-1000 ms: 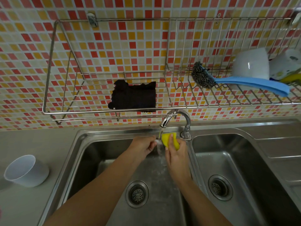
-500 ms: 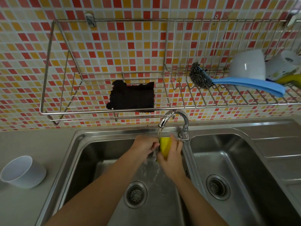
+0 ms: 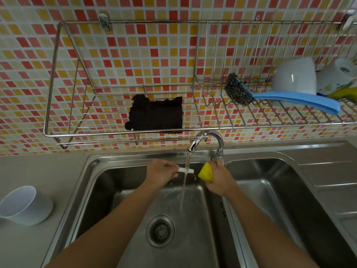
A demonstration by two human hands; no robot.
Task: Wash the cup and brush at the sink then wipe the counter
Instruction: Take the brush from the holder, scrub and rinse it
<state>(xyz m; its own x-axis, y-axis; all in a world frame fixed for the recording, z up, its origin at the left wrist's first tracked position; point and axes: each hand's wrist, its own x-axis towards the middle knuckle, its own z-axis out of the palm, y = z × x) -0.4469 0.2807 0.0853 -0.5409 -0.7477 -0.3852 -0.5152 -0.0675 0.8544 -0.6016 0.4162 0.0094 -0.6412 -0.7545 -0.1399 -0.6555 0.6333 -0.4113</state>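
- Left grip (image 3: 162,174): fingers curled into a fist around the brush (image 3: 185,170). Only a short white rod end shows, sticking out of the fist toward the right. Cannot tell which end of the brush it is.
- Water stream (image 3: 183,188) from the tap (image 3: 205,139) crosses that white end and falls into the left basin, landing above the drain (image 3: 160,231).
- Right grip (image 3: 219,177): closed around a yellow sponge (image 3: 205,172). The sponge pokes out on the thumb side, just right of the stream and apart from the brush end. The knuckles sit close under the tap's base.
- Both forearms reach in over the left basin of the steel double sink (image 3: 116,159).
- Cup (image 3: 25,205): white, on the grey bench (image 3: 29,167) left of the sink, well apart from both hands. It is tilted, with its open mouth facing up and left.
- Wire rack (image 3: 58,78) is fixed to the red, orange and yellow mosaic wall above the tap.
- On the rack's left section lies a black cloth (image 3: 156,116), its lower edge hanging over the front rail.
- On the right section lies a steel-wool scrubber (image 3: 238,91) with a blue handle (image 3: 297,100) pointing right.
- Behind the handle is a white bowl (image 3: 295,78) on its side, and beside it a patterned white mug (image 3: 337,74).
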